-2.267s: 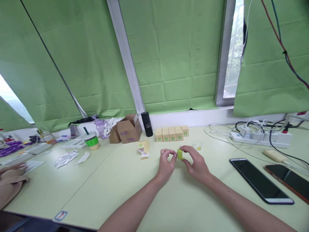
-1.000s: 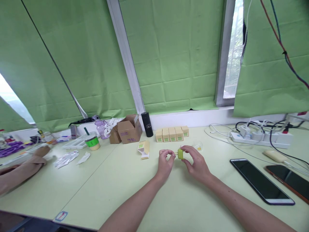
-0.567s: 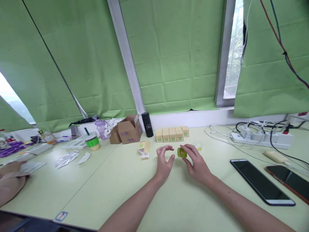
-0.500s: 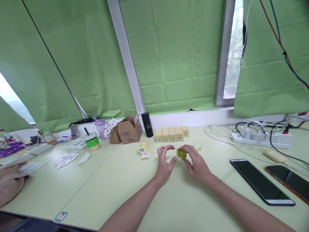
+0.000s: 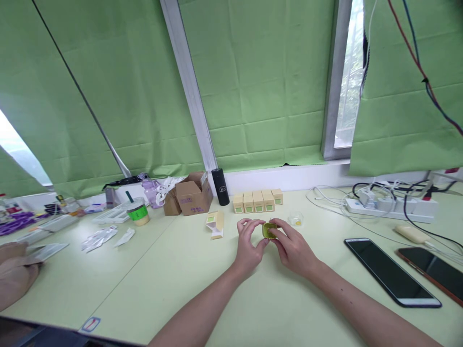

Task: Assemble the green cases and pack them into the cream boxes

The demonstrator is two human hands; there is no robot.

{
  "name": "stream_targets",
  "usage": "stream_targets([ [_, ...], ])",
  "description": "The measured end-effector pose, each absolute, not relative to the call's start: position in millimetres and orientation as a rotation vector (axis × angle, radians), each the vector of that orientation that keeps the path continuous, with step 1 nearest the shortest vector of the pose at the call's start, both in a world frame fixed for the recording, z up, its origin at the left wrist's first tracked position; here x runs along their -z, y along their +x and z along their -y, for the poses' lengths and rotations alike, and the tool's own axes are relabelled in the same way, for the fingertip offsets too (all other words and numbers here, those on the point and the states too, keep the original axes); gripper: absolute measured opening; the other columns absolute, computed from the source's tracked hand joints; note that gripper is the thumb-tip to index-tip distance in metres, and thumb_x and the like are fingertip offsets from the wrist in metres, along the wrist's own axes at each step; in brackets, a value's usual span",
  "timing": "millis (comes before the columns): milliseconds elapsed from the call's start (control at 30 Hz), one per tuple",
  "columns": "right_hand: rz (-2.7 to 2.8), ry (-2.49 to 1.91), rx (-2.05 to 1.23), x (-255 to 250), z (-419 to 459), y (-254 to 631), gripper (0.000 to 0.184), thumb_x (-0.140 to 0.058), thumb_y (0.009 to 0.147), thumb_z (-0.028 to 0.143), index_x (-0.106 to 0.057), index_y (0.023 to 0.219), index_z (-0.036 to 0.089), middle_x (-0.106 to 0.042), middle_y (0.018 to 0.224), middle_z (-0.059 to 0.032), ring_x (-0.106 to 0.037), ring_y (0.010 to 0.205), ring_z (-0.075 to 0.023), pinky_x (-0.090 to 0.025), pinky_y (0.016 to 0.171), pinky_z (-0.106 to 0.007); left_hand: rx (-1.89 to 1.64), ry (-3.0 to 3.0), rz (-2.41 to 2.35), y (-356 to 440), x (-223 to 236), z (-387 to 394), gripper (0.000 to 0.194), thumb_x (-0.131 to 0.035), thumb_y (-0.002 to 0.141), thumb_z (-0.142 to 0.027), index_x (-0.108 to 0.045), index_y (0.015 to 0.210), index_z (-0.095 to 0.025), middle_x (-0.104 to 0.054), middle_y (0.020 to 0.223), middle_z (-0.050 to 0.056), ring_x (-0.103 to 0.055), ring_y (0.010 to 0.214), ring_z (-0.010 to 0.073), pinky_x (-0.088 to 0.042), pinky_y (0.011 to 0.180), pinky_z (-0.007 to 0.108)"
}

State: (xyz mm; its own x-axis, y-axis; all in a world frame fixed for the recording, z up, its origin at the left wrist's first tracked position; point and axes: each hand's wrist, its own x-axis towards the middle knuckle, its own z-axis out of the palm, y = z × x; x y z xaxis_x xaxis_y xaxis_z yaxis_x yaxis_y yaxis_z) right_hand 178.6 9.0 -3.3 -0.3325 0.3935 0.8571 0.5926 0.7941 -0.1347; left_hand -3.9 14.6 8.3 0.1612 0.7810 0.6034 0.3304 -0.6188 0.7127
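Note:
A small olive-green square case [image 5: 268, 230] is held up between my two hands, just above the table. My left hand [image 5: 249, 246] grips its left side with thumb and fingertips. From the right, my right hand [image 5: 294, 246] is closed on the same case, with fingertips over its edge and face. What lies inside the case is too small to tell. An opened cream carton [image 5: 216, 224] with its flap out lies to the left of my hands. Behind my right hand sits a small clear box [image 5: 296, 220] with something yellow in it.
Several small cream cartons [image 5: 258, 202] stand in a row behind my hands. A black bottle [image 5: 220, 188] and a brown cardboard box [image 5: 195, 195] are at the back. Two phones [image 5: 392, 272] and a power strip [image 5: 392, 209] lie right. A co-worker's arm [image 5: 16, 274] is far left.
My left hand has closed in and now touches the case, where before its fingers were apart from it. The case, in my right hand, has shifted slightly left.

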Motion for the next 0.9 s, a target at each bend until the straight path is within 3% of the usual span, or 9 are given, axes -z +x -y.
stream_targets([
  [267, 1.995, -0.74, 0.243, -1.7, -9.0, 176.2, 0.039, -0.04, 0.097, 0.002, -0.055, 0.128, 0.02, -0.059, 0.127, -0.0175, -0.066, 0.106, -0.0269, -0.061, 0.079, -0.04, -1.503, 2.025, -1.054, -4.0, -7.1, -15.8, 0.041, -0.069, 0.082, -0.011, -0.067, 0.119, -0.028, -0.065, 0.121, 0.008, -0.042, 0.131, 0.0297, -0.041, 0.113, 0.051],
  [500, 1.946, -0.709, 0.221, 4.2, -10.8, 179.3, 0.036, -0.044, 0.099, 0.007, -0.057, 0.129, 0.022, -0.061, 0.132, -0.0176, -0.066, 0.117, -0.0274, -0.062, 0.087, -0.041, -1.489, 2.048, -1.048, -4.0, -8.7, -14.7, 0.036, -0.071, 0.086, -0.018, -0.067, 0.121, -0.027, -0.065, 0.121, 0.009, -0.042, 0.13, 0.0298, -0.042, 0.113, 0.051],
  [900, 1.949, -0.687, 0.183, -3.1, -7.3, 178.1, 0.038, -0.04, 0.101, 0.008, -0.056, 0.131, 0.025, -0.058, 0.13, -0.0159, -0.065, 0.115, -0.0264, -0.062, 0.086, -0.041, -1.491, 2.057, -1.055, -3.6, -8.2, -13.4, 0.035, -0.07, 0.088, -0.02, -0.066, 0.123, -0.026, -0.064, 0.122, 0.01, -0.042, 0.13, 0.03, -0.043, 0.112, 0.051],
])
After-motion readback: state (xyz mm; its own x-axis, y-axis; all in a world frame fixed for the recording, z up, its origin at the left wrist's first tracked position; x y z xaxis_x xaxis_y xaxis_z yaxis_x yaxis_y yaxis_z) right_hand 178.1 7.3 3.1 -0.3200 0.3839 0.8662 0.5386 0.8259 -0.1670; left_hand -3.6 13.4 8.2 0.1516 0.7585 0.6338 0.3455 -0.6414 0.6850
